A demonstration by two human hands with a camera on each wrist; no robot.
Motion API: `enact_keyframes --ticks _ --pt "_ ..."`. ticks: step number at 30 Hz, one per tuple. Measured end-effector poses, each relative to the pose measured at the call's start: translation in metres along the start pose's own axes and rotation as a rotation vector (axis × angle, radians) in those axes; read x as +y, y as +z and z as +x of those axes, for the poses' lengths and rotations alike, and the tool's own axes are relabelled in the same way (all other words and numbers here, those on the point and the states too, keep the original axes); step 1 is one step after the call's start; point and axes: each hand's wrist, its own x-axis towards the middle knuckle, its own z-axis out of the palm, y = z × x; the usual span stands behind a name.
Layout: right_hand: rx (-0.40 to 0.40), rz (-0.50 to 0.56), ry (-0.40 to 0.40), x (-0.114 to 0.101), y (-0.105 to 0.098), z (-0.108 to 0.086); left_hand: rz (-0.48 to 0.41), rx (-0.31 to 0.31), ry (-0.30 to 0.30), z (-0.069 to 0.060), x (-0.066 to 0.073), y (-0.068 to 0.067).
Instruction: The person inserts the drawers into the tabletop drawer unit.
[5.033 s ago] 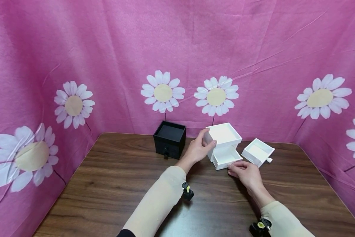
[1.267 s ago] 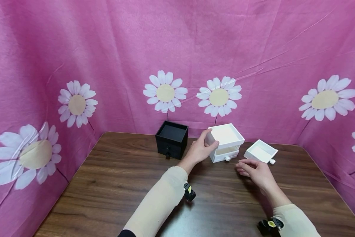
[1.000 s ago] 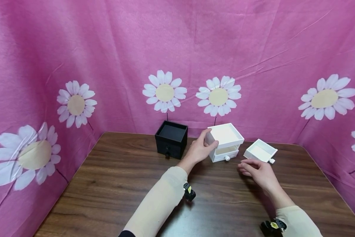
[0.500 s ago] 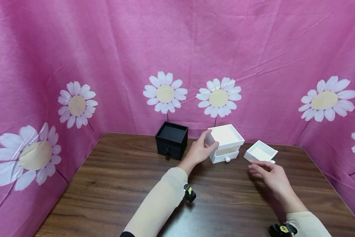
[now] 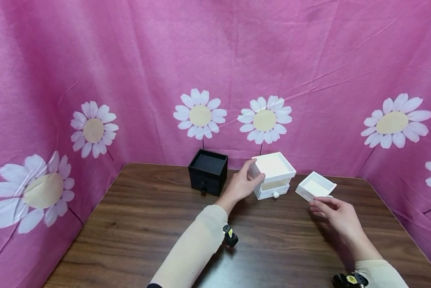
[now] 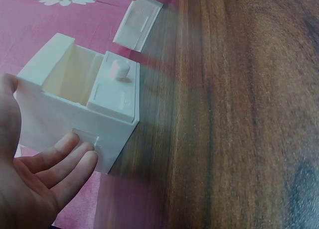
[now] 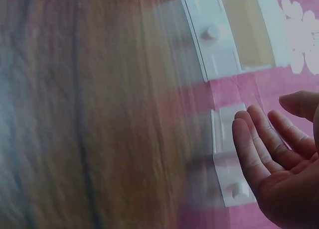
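Observation:
In the head view a small white drawer box (image 5: 279, 171) stands at the back of the table. Its lower drawer (image 5: 265, 195), with a round knob (image 5: 276, 195), is pushed in; the slot above gapes. My left hand (image 5: 240, 185) holds the box by its left side, thumb near the front top edge and fingertips against the side wall (image 6: 45, 114). To the right lies a loose white drawer (image 5: 302, 193). By its front is my right hand (image 5: 339, 218), with thumb and fingers apart in the right wrist view; its fingertips overlap the drawer, and contact is unclear.
A black drawer box (image 5: 207, 182) with a dark knob stands to the left of the white one. Behind the brown wooden table (image 5: 136, 224) hangs a pink cloth (image 5: 143, 80) with white daisies, close to the boxes.
Five seconds ago the lower drawer stuck out under my right hand; it is now inside the box. My right hand has since moved right to the loose drawer. My left hand has stayed on the box.

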Motion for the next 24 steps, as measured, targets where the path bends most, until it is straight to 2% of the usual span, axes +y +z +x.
enact_keyframes --ticks 9,16,24 --pt "0.045 0.034 0.009 0.003 -0.021 0.002 0.002 0.002 -0.003 0.000 0.000 0.000" --pt "0.043 0.076 -0.040 0.011 -0.035 0.003 0.000 -0.001 -0.004 0.000 0.000 0.000" --pt "0.098 0.007 0.009 0.019 -0.048 0.008 -0.006 0.001 -0.013 0.000 0.000 0.000"
